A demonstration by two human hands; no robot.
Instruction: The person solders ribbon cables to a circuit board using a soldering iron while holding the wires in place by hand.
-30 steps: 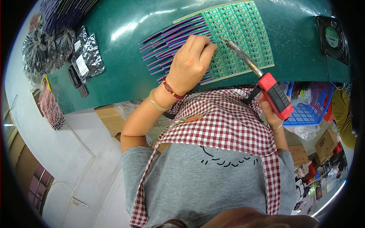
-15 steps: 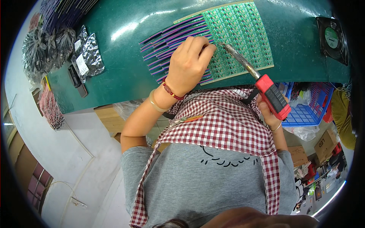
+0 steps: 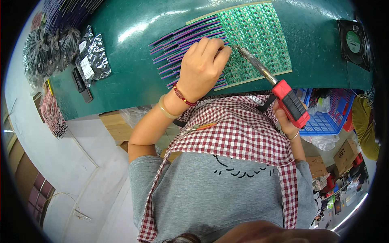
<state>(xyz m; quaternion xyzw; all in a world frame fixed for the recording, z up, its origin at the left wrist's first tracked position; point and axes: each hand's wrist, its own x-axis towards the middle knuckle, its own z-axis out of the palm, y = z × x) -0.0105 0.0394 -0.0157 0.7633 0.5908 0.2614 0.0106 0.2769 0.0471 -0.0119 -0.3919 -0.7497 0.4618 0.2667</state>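
Note:
A panel of green circuit boards (image 3: 259, 40) lies on the green table. Dark wires with pink and blue edges (image 3: 168, 52) run in rows off its left part. Over these wires, my left hand (image 3: 202, 67) is closed with its fingertips bent together at the boards; what they pinch is hidden beneath the fingers. My right hand (image 3: 287, 121) grips a red and black soldering iron (image 3: 289, 103) by its handle. The iron's metal tip points up and left, close to the left fingertips at the boards.
At the table's right end stands a black fan-like square frame (image 3: 354, 43). Dark plastic bags (image 3: 94, 58), a black narrow object (image 3: 82, 85) and bundled wires (image 3: 52, 111) occupy the left end. A blue basket (image 3: 330, 117) is below the table edge on the right.
Hardly anything differs. The iron's tip and my left fingers have shifted very slightly at the boards; both hands keep their hold.

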